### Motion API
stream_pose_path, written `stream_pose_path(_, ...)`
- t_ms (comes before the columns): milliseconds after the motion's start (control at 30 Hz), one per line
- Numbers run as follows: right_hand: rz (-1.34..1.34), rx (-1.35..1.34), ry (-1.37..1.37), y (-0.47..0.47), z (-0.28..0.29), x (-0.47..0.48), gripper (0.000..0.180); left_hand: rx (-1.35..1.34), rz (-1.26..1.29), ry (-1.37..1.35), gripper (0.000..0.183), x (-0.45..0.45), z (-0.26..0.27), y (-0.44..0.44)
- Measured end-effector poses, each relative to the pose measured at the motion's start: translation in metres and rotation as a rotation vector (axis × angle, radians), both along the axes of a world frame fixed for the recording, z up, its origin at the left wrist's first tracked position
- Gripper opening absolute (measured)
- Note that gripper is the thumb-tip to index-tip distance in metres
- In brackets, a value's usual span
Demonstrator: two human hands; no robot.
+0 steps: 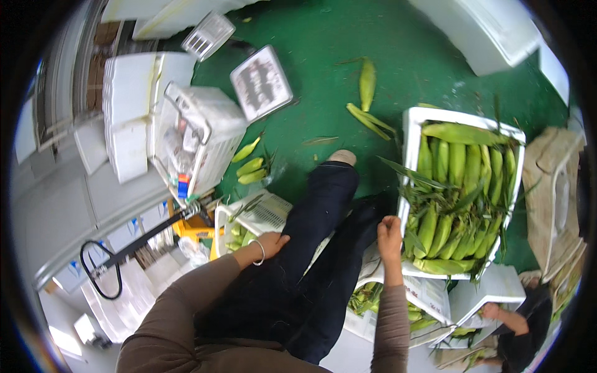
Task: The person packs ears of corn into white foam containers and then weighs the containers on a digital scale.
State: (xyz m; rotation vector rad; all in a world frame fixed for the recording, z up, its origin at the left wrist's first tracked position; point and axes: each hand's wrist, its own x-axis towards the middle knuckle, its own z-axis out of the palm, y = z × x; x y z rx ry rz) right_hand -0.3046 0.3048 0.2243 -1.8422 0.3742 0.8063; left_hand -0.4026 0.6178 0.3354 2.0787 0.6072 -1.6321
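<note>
My left hand (273, 243), with a bangle at its wrist, rests by my left thigh; its fingers are partly hidden and I cannot tell their pose fully. Curled loosely, my right hand (390, 233) hangs beside the left edge of a white foam box (411, 154), and nothing shows in it. Rows of green corn ears in husk (459, 163) fill that box, with loose husk leaves between the rows. White plastic crates of corn stand near both hands: one crate (268, 212) past my left hand, another crate (426, 291) below the foam box.
A platform scale (261, 84) and a tall white basket (219, 135) holding mixed items stand at the upper left. Single corn ears (367, 84) and husk leaves lie on the green floor (317, 42). Foam boxes (133, 88) are stacked beyond. A co-worker (522, 321) works at the lower right.
</note>
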Motion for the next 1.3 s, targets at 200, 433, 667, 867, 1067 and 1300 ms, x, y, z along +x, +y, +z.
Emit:
stream_pose_path(200, 0.431, -0.154, 0.011, 0.126, -0.078, 0.069, 0.020, 0.118, 0.084, -0.351, 0.026, -0.013, 0.000, 0.099)
stream_pose_path(433, 0.637, -0.343, -0.148, 0.387, -0.217, 0.161, 0.061, -0.002, -0.115, -0.370, 0.044, -0.001, -0.026, 0.134)
stream_pose_path(667, 0.206, 0.063, -0.120, 0.532, -0.345, 0.262, 0.106, -0.132, 0.427, -0.400, 0.038, 0.045, -0.051, 0.228)
stream_pose_path(867, 0.403, -0.137, -0.244, 0.509, -0.379, 0.254, 0.073, 0.177, 1.776, -0.230, 0.035, -0.092, -0.247, 0.317)
stream_pose_path(1067, 0.462, -0.108, -0.253, 0.370, -0.378, 0.319, 0.048, 0.617, 2.095, 0.069, 0.085, -0.152, -0.395, 0.362)
stream_pose_path(1300, 1.183, -0.089, -0.349, 0.457, -0.245, 0.144, 0.043, 0.406, 2.743, -0.039, 0.100, -0.171, -0.471, 0.370)
